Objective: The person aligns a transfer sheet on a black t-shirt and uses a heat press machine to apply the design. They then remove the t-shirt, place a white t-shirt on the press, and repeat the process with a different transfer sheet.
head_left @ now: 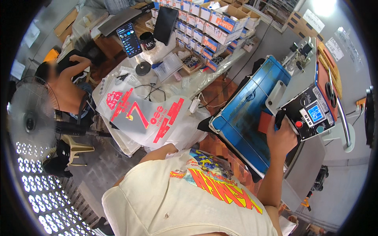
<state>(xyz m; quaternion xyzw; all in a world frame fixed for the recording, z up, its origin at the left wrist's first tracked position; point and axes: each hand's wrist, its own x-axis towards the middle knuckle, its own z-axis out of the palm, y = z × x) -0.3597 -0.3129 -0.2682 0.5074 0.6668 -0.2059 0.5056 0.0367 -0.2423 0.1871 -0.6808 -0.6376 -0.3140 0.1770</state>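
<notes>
My right hand (pixel 281 137) is wrapped round the black handle (pixel 280 118) of a heat press, just left of its control box (pixel 311 114) with a lit blue display. A red-orange flat piece (pixel 265 122) shows beside that hand, over a blue-topped stand (pixel 248 108). My left hand (pixel 167 149) is low at the front edge of the white-covered table, close to a clear transfer film (pixel 157 133) with red printed lettering and a large numeral. Its fingers are mostly out of sight, so whether it grips the film cannot be seen.
Stacked small cardboard boxes (pixel 212 23) fill the table's back. A phone (pixel 129 40) on a stand, a dark tablet (pixel 165 25) and a black mug (pixel 148 41) stand before them. A fan (pixel 29 122) is at left, near another seated person (pixel 67 90) and a beige stool (pixel 75 149).
</notes>
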